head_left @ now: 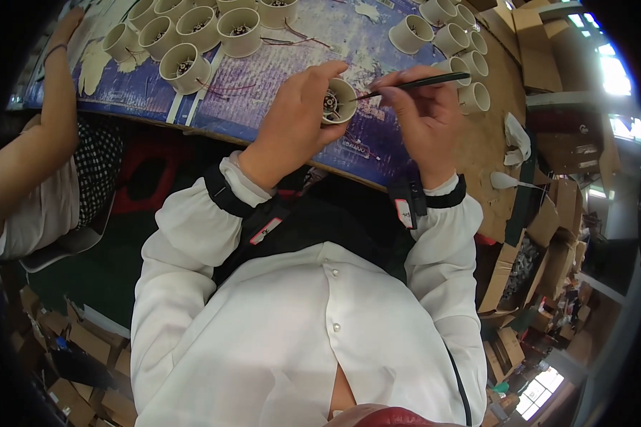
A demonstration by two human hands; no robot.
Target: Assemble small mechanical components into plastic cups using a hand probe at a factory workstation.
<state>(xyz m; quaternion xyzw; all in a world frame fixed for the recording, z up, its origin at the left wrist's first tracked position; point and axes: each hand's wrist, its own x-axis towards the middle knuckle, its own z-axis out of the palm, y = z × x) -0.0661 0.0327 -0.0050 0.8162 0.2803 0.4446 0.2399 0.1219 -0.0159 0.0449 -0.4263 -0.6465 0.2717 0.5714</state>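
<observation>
Left hand (pixel 292 117) wrapped round a small cream round cup part (pixel 339 101), fingers clenched on its sides, thumb over the top edge. Cup part held up in the air just above the near edge of the bench (pixel 278 99), open end turned toward the right hand, with dark bits showing inside. Right hand (pixel 424 117) just beside it, fingers pinched tight on a thin dark stick tool (pixel 413 84). Tip of the tool poked into the open end of the cup part, back end sticking out to the right past the fingers.

Bench covered with a blue and purple sheet with white marks. Group of the same cream cups (pixel 192 32) standing at the far left of the bench, some with thin red wires (pixel 224 89) lying near them. More cream cups (pixel 456 43) lying on their sides at the far right, close behind the right hand. White long sleeves with dark cuffs on both arms. Another person's bare arm (pixel 53 92) stretched along the left edge of the bench, well apart from both hands. Brown cardboard boxes (pixel 541 235) piled on the floor to the right. More cardboard bits on the floor at the lower left.
</observation>
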